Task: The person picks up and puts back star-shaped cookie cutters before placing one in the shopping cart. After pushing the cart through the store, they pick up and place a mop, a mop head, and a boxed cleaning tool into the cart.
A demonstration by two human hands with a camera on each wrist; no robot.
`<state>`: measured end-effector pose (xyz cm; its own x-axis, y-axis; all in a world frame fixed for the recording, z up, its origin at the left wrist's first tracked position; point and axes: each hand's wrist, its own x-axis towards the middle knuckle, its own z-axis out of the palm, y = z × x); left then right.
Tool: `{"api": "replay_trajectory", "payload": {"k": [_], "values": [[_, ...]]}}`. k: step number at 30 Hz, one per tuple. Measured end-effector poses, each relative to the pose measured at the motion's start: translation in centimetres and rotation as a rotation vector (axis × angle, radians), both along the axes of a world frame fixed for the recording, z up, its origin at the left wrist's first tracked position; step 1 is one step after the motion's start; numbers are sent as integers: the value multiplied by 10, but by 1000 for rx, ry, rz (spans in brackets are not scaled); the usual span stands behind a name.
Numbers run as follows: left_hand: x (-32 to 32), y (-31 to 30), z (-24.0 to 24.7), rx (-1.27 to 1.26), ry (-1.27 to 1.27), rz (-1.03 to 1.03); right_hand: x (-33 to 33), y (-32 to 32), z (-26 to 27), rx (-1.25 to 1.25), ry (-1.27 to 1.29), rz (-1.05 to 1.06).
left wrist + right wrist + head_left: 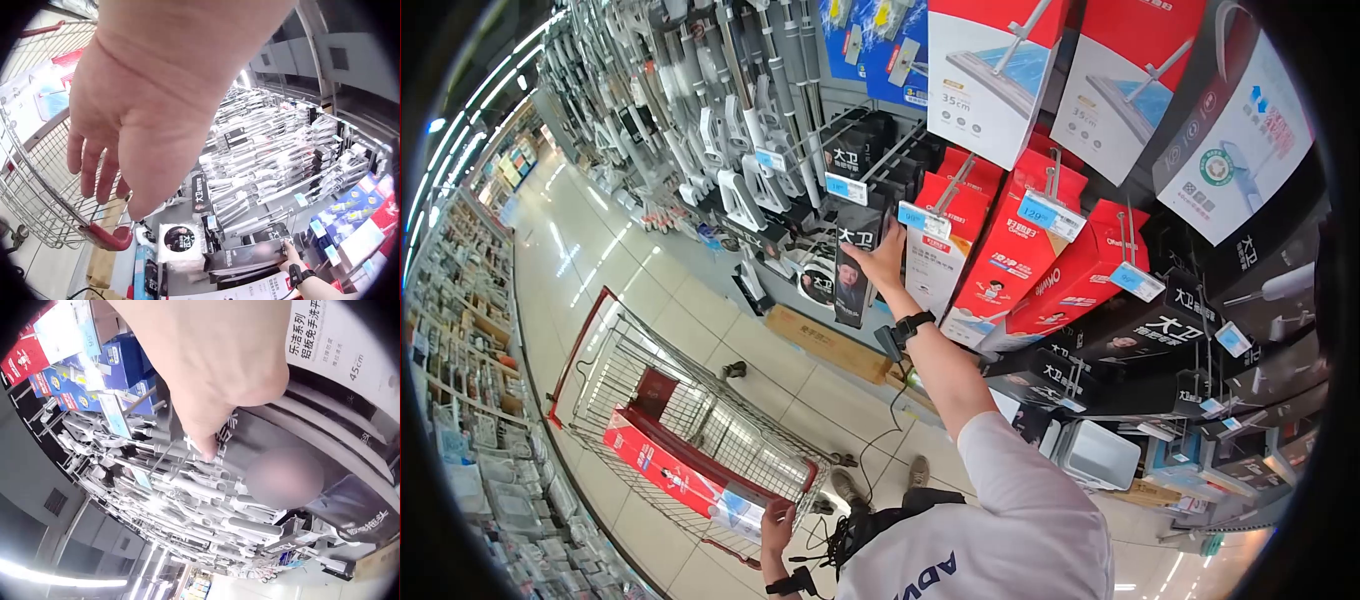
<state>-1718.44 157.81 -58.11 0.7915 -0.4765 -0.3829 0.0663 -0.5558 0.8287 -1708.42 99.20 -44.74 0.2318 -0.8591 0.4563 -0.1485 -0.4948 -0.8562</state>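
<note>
My right hand (882, 255) grips the edge of a black mop head package (855, 265), thumb across its front and the other fingers behind. The package carries large white lettering and hangs upright among similar packs on the shelf. Up close in the right wrist view, the thumb presses on the printed front of this package (281, 462). Down at the cart, my left hand (776, 525) hangs with loosely bent fingers beside the end of a red and white box (670, 465). From the left wrist, this hand (144, 125) shows nothing in its grasp.
A wire shopping cart (730, 430) with red trim stands on the tiled floor to the left, holding the red box. Red mop boxes (1010, 270) hang on hooks right of my right hand, behind price tags (1050, 213). Mops (740, 110) fill the rack beyond.
</note>
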Motion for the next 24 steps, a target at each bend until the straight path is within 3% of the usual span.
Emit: {"api": "replay_trajectory", "payload": {"k": [2, 11, 14, 18, 20, 22, 24], "values": [[-4, -3, -1, -3, 9, 6, 5, 2, -1, -163, -50, -68], [-5, -22, 11, 4, -15, -8, 9, 15, 10, -92, -113, -71], [-3, -23, 13, 37, -16, -15, 13, 3, 16, -54, 10, -125], [1, -27, 13, 37, -36, -27, 27, -14, 13, 34, -97, -98], [1, -32, 14, 32, -21, -37, 38, -18, 12, -44, -515, -141], [3, -38, 15, 15, 0, -41, 35, -22, 14, -39, -552, -129], [6, -40, 10, -2, 24, -41, 31, -23, 12, 106, -400, -39]]}}
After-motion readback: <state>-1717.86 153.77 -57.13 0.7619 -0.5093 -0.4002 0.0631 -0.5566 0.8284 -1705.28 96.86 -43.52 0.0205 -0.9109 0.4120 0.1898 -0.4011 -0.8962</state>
